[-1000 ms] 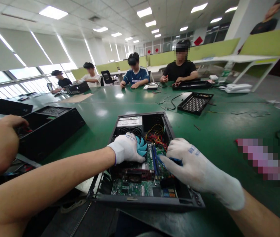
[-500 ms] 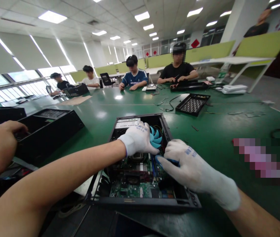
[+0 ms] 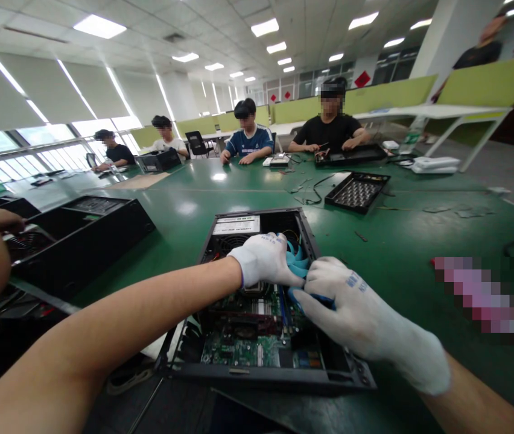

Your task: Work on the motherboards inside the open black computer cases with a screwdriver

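Note:
An open black computer case (image 3: 279,381) lies on the green table in front of me, with a green circuit board (image 3: 239,352) inside. My left hand (image 3: 266,259), in a white glove, is closed on a light-blue fan (image 3: 297,260) in the far right part of the case. Beside it, my gloved right hand (image 3: 345,301) is at the case's right wall, fingers curled; what they hold, if anything, is hidden. A white-labelled metal box (image 3: 237,225) fills the case's far left corner.
Left of my case stands another black case (image 3: 89,241), with a person's hand (image 3: 6,220) over it. Farther back lies a black tray (image 3: 357,191). Several people sit across the green table (image 3: 184,208). Cables lie near the tray.
My left hand and the blue fan have moved slightly right, nearer my right hand. The other person's hand at the left has drawn back leftwards.

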A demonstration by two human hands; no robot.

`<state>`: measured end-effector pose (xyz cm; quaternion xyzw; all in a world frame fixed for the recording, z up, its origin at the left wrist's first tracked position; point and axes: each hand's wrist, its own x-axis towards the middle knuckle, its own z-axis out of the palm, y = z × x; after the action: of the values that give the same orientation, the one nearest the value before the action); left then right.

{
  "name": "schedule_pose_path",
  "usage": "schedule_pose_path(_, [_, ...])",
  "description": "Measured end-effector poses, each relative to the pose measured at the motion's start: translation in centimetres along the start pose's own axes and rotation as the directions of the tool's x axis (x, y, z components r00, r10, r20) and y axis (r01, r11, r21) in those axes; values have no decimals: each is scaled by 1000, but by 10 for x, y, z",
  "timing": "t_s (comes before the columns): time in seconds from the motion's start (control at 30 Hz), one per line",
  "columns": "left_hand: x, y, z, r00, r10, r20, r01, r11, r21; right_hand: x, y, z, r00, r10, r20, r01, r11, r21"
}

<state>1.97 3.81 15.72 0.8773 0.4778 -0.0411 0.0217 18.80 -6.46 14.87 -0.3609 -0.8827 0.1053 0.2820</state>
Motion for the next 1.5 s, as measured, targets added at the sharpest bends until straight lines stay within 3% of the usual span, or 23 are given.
schedule_pose_path(0.1, [3, -3, 0, 1000, 22, -18, -21, 1000, 8, 0, 0, 1, 1000, 6, 2, -6, 1000, 13])
schedule_pose_path(0.3, [15, -13, -3, 996, -52, -73, 49, 998, -41, 0, -1, 0, 1000, 27, 11, -27, 999, 39])
schedule_pose_path(0.53, [28, -19, 21, 984, -62, -165, 87, 985, 151, 0, 0, 0, 999, 35, 20, -37, 997, 61])
schedule_pose_path(0.67, [18, -22, 17, 984, -49, -170, 72, 988, 133, 1, 0, -1, 999, 31, 18, -32, 997, 66])
schedule_pose_path(0.87, [-12, -21, -3, 951, -102, -293, 140, 983, 115, 0, 1, 0, 1000, 26, -2, -26, 997, 69])
schedule_pose_path(0.97, [-23, -23, 2, 975, -78, -209, 105, 987, 123, 0, 0, 1, 1000, 22, -11, -21, 997, 81])
schedule_pose_path(1.07, [-28, -31, 16, 1000, -17, 14, 15, 993, 114, -2, 1, 0, 999, 14, -35, -9, 992, 125])
schedule_pose_path(1.17, [-24, -42, 28, 970, 26, 241, -52, 993, 105, -8, 6, 2, 993, 70, -99, -44, 970, 238])
schedule_pose_path(1.27, [-17, -50, 35, 936, 32, 350, -76, 991, 114, -19, 17, 9, 939, 201, -280, -88, 925, 370])
schedule_pose_path(1.4, [-11, -52, 40, 897, 59, 439, -123, 985, 120, -42, 44, 30, 746, 344, -570, -184, 930, 319])
schedule_pose_path(1.5, [-10, -49, 42, 887, 98, 451, -171, 978, 123, -61, 69, 48, 672, 412, -615, -315, 911, 265])
